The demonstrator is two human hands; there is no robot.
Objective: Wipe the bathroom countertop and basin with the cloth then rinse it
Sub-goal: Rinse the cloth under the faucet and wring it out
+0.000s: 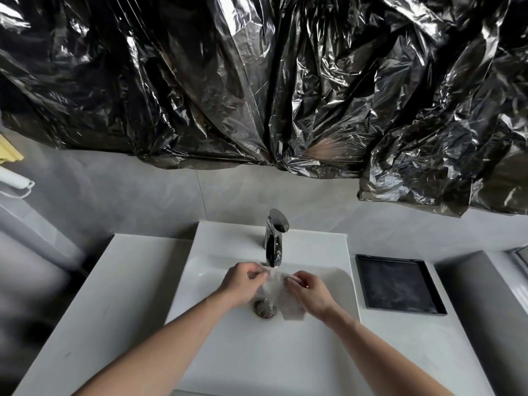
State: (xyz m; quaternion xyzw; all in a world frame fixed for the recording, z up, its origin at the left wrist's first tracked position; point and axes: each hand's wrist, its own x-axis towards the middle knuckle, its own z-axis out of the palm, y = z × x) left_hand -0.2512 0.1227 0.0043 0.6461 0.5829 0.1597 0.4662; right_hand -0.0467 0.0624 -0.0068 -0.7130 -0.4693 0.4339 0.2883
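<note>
both hands are in the basin (pixel 320 350) under the tap (pixel 275 238). the left hand (pixel 241 284) pinches one upper edge of the cloth (pixel 278 295) between thumb and fingers, and the right hand (pixel 310 294) pinches the other edge, so each hand is closed on the cloth and it hangs spread between them. the cloth is thin, pale and looks wet; its lower part drapes down just above or onto the drain (pixel 265 307), and i cannot tell whether it touches it. water seems to run from the spout onto the top of the cloth, though the stream is blurred and hard to make out.

judging by this, the task looks to be in its last part: the rinse. the counter (pixel 108 295) on the left and the basin walls look white and free of marks, which fits the wiping being done, but the picture cannot prove that every part was wiped. the black tray (pixel 398 284) sits on the counter to the right of the basin, well apart from the hands.

what seems left: finish rinsing, wring the cloth out, shut the tap and put the cloth down. the thin wet cloth will likely cling and fold on itself, so keeping it stretched under the water helps.
</note>
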